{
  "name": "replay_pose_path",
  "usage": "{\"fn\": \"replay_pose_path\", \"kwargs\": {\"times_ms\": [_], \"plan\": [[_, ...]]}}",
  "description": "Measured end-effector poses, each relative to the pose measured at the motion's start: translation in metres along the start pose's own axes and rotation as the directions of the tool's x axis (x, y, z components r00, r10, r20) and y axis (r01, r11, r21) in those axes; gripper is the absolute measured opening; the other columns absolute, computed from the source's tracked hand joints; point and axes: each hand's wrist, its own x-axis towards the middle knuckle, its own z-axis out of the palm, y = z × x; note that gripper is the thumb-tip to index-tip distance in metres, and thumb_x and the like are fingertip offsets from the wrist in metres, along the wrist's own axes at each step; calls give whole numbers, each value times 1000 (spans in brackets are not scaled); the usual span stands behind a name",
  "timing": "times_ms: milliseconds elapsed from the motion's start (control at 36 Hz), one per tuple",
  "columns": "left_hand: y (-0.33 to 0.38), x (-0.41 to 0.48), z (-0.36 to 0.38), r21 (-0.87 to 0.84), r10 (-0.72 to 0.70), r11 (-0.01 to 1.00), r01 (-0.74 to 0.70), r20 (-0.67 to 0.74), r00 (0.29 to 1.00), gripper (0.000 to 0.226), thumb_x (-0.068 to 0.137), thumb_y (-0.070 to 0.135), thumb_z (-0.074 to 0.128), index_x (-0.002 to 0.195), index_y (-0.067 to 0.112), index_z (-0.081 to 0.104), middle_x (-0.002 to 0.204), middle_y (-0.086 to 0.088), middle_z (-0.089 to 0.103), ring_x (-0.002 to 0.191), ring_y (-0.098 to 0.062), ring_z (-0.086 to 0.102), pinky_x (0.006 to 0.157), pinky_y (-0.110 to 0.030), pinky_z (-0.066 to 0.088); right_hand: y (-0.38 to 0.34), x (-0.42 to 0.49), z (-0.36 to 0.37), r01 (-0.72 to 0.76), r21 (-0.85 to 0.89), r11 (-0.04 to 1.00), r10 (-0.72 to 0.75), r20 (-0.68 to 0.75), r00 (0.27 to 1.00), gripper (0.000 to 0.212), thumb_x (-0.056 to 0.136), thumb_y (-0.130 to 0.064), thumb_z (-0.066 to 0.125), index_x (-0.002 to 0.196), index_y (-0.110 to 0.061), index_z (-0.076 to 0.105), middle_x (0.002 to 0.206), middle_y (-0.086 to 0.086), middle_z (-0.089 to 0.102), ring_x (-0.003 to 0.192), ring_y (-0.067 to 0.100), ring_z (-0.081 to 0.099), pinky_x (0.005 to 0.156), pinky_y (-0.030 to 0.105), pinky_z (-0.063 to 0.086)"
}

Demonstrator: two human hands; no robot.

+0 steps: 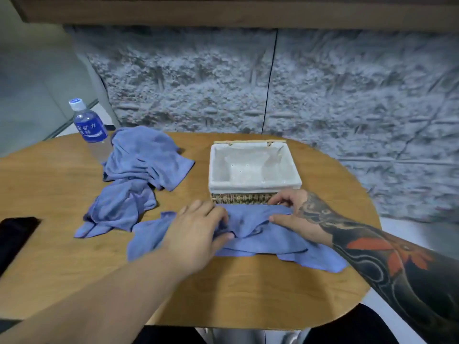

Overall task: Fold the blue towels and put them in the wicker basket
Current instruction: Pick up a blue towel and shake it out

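A blue towel lies crumpled on the wooden table just in front of the wicker basket. My left hand grips a bunch of its cloth near the middle. My right hand pinches its far edge close to the basket's front wall. The basket has a white cloth lining and nothing inside. Two more blue towels lie rumpled to the left: one heaped at the back, one stretched toward me.
A water bottle with a blue label stands at the table's back left. A black phone lies at the left edge. The oval table ends close to my body. A grey textured wall stands behind.
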Motion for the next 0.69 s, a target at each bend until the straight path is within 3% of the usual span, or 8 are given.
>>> {"fn": "replay_pose_path", "kwargs": {"times_ms": [111,194,306,417,472,528,611,694], "plan": [[25,5,16,41,-36,999,30,153,988,48,86,73,48,117,36,56,109,15,57,107,-15,53,90,-33,42,2,2,0,-37,29,999,37,-8,999,14,90,-44,77,103,-41,73,99,-23,72,94,-6,66,75,15,48],[32,16,22,61,-124,991,115,178,976,48,94,67,51,129,34,50,121,12,53,119,-16,48,99,-33,39,3,3,-3,-35,55,998,36,-20,999,7,91,-46,76,97,-42,75,95,-23,75,92,-8,67,79,19,52],[29,30,23,23,-161,987,160,208,965,42,99,56,54,134,32,52,127,8,56,123,-17,52,99,-32,41,6,1,-8,-47,74,996,49,-37,998,3,91,-47,76,92,-44,76,92,-23,76,90,-7,68,80,23,55],[22,34,16,-184,-208,945,270,300,931,36,93,49,69,123,32,63,116,7,65,107,-15,63,88,-31,51,6,-5,-14,-46,100,994,53,-73,996,5,90,-46,78,90,-41,77,90,-21,76,87,-9,67,73,21,49],[20,35,8,-309,-208,896,318,340,917,29,86,47,79,105,29,68,91,9,69,81,-8,65,69,-25,51,5,-8,-16,-46,120,992,56,-79,995,9,86,-46,82,90,-40,77,89,-20,77,86,-9,67,73,21,50],[20,37,-2,-421,-193,838,348,367,910,25,84,43,82,89,22,69,63,11,58,55,-2,49,51,-15,37,3,-10,-19,-46,124,991,55,-72,996,16,82,-48,86,91,-40,76,90,-19,77,86,-7,68,75,23,54],[16,43,-21,-528,-176,767,364,373,911,23,92,38,75,80,21,65,57,10,49,51,-5,38,49,-14,32,-1,-13,-23,-44,115,992,53,-75,996,22,78,-47,89,93,-40,75,94,-21,75,87,-7,67,77,24,55],[17,49,-42,-582,-149,746,325,329,932,22,100,36,66,81,24,64,60,9,57,54,-2,43,55,-13,36,-3,-13,-25,-40,91,995,49,-104,993,22,79,-43,89,94,-43,74,92,-25,73,89,-8,66,75,22,51]]}}
